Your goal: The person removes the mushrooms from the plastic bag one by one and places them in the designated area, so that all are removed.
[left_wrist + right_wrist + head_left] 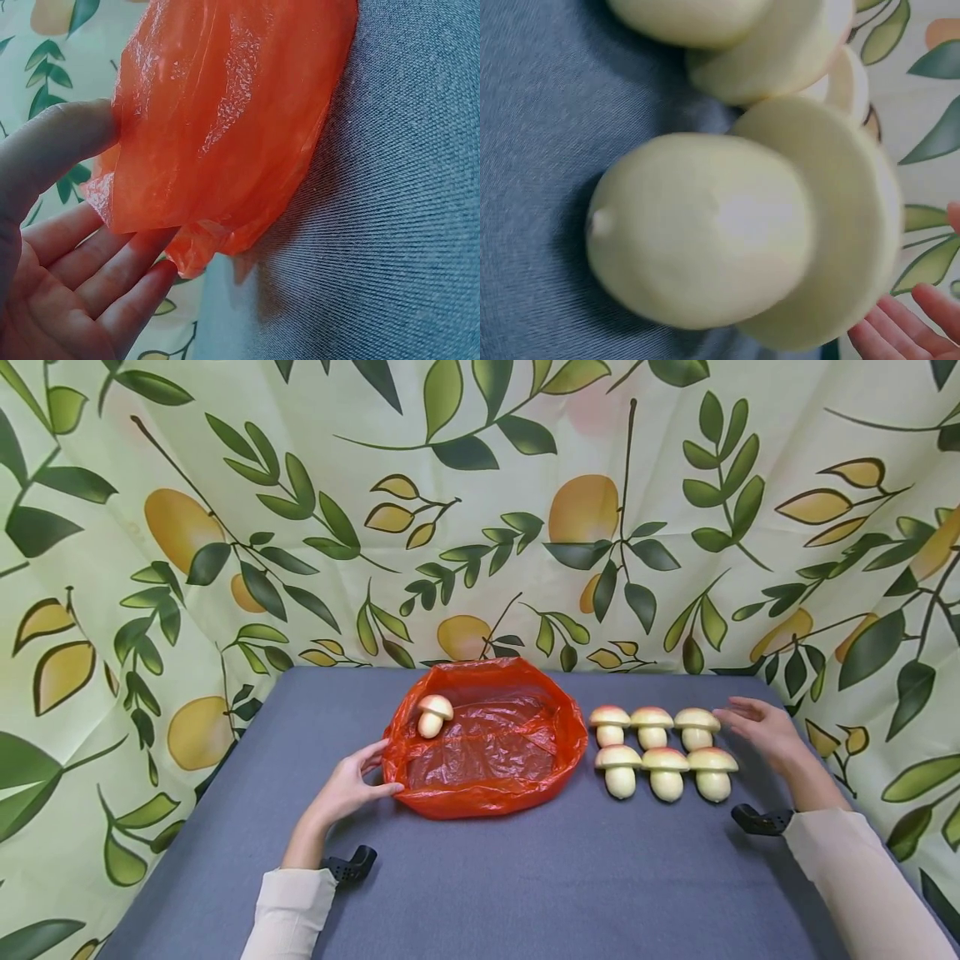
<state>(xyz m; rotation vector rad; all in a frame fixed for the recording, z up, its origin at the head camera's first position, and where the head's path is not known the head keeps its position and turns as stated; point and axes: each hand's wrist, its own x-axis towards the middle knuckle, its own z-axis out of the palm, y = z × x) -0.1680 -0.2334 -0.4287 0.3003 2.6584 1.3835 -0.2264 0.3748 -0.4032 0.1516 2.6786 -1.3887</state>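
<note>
A red plastic bag (487, 800) stands on the table with its mouth spread wide. One toy mushroom (432, 716), pale with a reddish cap, is inside it near the left rim. My left hand (348, 783) holds the bag's left side, thumb at the front and fingers behind; the left wrist view shows the thumb (64, 146) against the red plastic. Right of the bag, several more toy mushrooms (651, 727) lie in two rows of three. My right hand (765, 735) is at the back row's right end, fingertips right by the end mushroom's cap (697, 719), holding nothing.
A blue-grey cloth covers the table (510, 885). Behind it and along both sides hangs a curtain (480, 527) printed with leaves and fruit. Each wrist wears a black camera mount, the left mount (352, 865) and the right mount (759, 820) both low over the cloth.
</note>
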